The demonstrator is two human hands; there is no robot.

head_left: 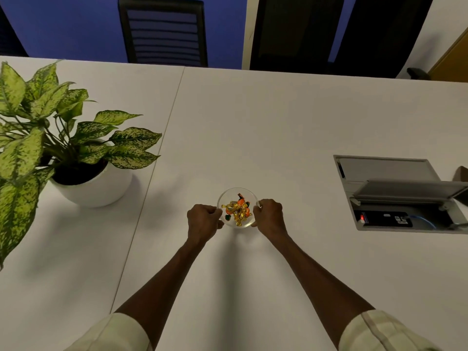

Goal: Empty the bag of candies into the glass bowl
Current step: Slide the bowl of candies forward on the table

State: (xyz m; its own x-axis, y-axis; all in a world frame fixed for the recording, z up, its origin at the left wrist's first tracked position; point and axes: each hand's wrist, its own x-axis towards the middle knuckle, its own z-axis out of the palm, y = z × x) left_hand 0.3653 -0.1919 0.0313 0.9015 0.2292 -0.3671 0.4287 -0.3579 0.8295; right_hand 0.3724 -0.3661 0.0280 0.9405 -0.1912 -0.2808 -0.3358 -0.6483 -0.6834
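Observation:
A small clear glass bowl [229,194] stands on the white table [253,122] in the middle of the view. Several wrapped candies [238,211], gold and orange with some green, lie heaped inside it. My left hand [202,220] grips the bowl's left rim with curled fingers. On the opposite rim, my right hand [269,215] holds on the same way. No candy bag shows anywhere in the view.
A leafy plant in a round white pot [96,183] stands to the left. An open cable box [402,196] with sockets is set into the table at the right. Two dark chairs [164,31] stand beyond the far edge.

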